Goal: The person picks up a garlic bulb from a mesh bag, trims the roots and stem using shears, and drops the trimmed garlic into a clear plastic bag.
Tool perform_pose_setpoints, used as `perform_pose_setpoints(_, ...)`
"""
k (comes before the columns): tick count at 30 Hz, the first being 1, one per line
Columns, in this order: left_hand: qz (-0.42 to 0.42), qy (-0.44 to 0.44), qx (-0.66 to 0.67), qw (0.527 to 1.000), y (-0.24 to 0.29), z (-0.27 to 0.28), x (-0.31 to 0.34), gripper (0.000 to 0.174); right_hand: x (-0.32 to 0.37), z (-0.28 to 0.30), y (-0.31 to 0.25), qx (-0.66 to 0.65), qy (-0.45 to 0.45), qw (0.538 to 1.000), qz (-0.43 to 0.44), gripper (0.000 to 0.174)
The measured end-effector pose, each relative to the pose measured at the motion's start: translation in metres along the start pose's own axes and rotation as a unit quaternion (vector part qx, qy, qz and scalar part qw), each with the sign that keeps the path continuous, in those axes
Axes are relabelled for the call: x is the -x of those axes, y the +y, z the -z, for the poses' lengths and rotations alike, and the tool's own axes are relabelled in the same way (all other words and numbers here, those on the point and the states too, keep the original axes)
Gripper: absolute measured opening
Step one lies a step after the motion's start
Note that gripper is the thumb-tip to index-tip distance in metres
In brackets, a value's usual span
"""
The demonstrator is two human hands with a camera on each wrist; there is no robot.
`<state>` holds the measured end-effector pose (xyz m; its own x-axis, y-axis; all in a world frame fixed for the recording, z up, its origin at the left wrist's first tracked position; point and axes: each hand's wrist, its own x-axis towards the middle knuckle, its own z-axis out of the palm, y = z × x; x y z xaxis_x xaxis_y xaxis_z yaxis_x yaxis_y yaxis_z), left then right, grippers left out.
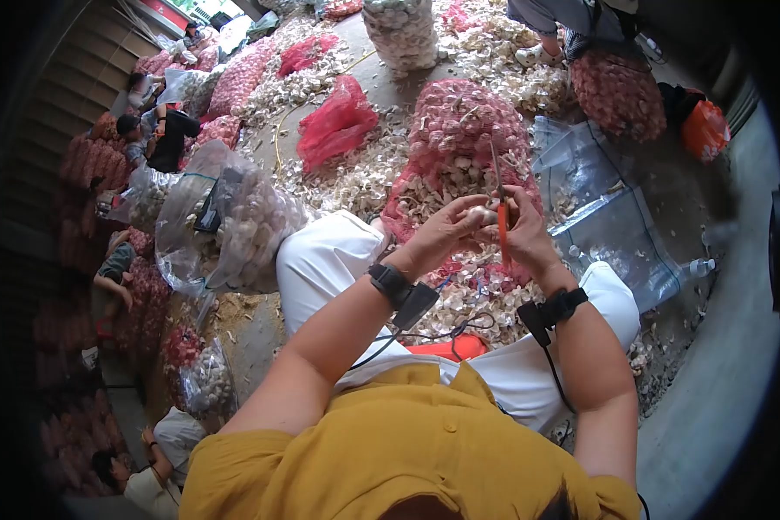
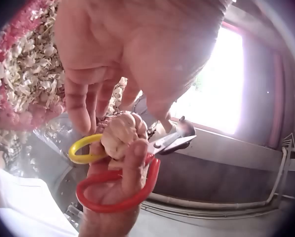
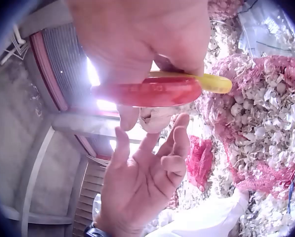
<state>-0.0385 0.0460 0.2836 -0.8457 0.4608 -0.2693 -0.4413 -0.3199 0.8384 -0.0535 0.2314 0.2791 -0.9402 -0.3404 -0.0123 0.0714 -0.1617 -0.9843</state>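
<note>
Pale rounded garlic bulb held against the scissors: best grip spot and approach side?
Grip the pale, rounded garlic bulb around its wide body, fingertips on opposite sides, coming from the left as the left hand does. The metal scissors with red and yellow loop handles, held in the right hand, come in from the other side, so leave that side to the blades.

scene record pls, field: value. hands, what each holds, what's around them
left hand: holds garlic bulb at its fingertips
right hand: grips scissors, red and yellow handle loops, a finger through the red one
blades: point up and away, beside the bulb
beyond hands: red mesh sack of garlic, loose skins around it
at person's left: clear plastic bag of garlic
background: other people seated among sacks
</note>
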Motion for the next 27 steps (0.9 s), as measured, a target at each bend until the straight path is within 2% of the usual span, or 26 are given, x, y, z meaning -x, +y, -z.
perform_pose_setpoints(1,-0.032,-0.025,-0.043,0.998,-0.003,-0.001,-0.003,0.043,0.002,-0.002,0.0,0.005,-0.018,1.0,0.009,0.064)
perform_pose_setpoints(2,-0.064,0.018,-0.017,0.998,-0.005,-0.002,-0.006,0.037,0.003,-0.003,-0.003,-0.02,-0.035,0.999,0.036,0.07)
perform_pose_setpoints(3,-0.063,0.018,-0.017,0.998,-0.007,0.0,-0.006,0.037,0.002,-0.004,0.0,-0.02,-0.034,0.999,0.035,0.07)
perform_pose_setpoints(5,-0.106,0.063,0.118,0.985,-0.003,-0.002,-0.005,0.029,-0.002,-0.005,0.009,-0.074,0.004,0.994,0.084,0.074)
perform_pose_setpoints(6,-0.119,0.036,0.14,0.982,0.0,-0.004,-0.005,0.027,-0.002,-0.004,0.013,-0.074,0.006,0.994,0.085,0.074)
perform_pose_setpoints(7,-0.118,0.035,0.138,0.983,-0.002,-0.004,-0.008,0.027,-0.002,-0.001,0.016,-0.035,0.025,0.996,0.084,0.074)
perform_pose_setpoints(9,-0.197,0.107,0.094,0.97,-0.012,-0.007,-0.017,0.028,-0.002,-0.001,0.018,0.004,0.047,0.995,0.085,0.074)
perform_pose_setpoints(11,-0.189,0.112,0.112,0.969,-0.011,-0.021,-0.02,0.029,-0.002,-0.005,0.019,0.007,0.066,0.99,0.125,0.074)
perform_pose_setpoints(15,-0.185,0.115,0.156,0.963,-0.011,-0.046,-0.017,0.033,-0.004,-0.005,0.015,-0.056,0.09,0.99,0.095,0.068)
perform_pose_setpoints(17,-0.184,0.043,0.057,0.98,-0.005,-0.041,-0.013,0.031,-0.005,-0.001,0.012,-0.129,0.084,0.984,0.088,0.061)
perform_pose_setpoints(18,-0.184,0.043,0.056,0.98,0.0,-0.037,-0.012,0.031,-0.005,0.002,0.011,-0.132,0.068,0.984,0.095,0.054)
perform_pose_setpoints(20,-0.163,0.08,-0.123,0.976,0.009,-0.028,-0.011,0.023,-0.005,0.004,0.008,-0.122,0.045,0.989,0.076,0.054)
perform_pose_setpoints(21,-0.164,0.083,-0.124,0.975,0.007,-0.025,-0.012,0.023,-0.005,0.003,0.007,-0.111,0.022,0.992,0.056,0.054)
perform_pose_setpoints(23,-0.222,0.067,-0.102,0.967,0.003,-0.024,-0.016,0.016,-0.003,0.001,0.004,-0.109,0.01,0.992,0.059,0.054)
perform_pose_setpoints(24,-0.244,0.114,-0.126,0.955,0.0,-0.024,-0.018,0.009,-0.002,0.0,0.003,-0.106,0.001,0.993,0.062,0.053)
perform_pose_setpoints(27,-0.254,0.124,-0.115,0.952,0.0,-0.024,-0.02,0.006,0.001,-0.002,0.0,-0.137,-0.01,0.987,0.083,0.054)
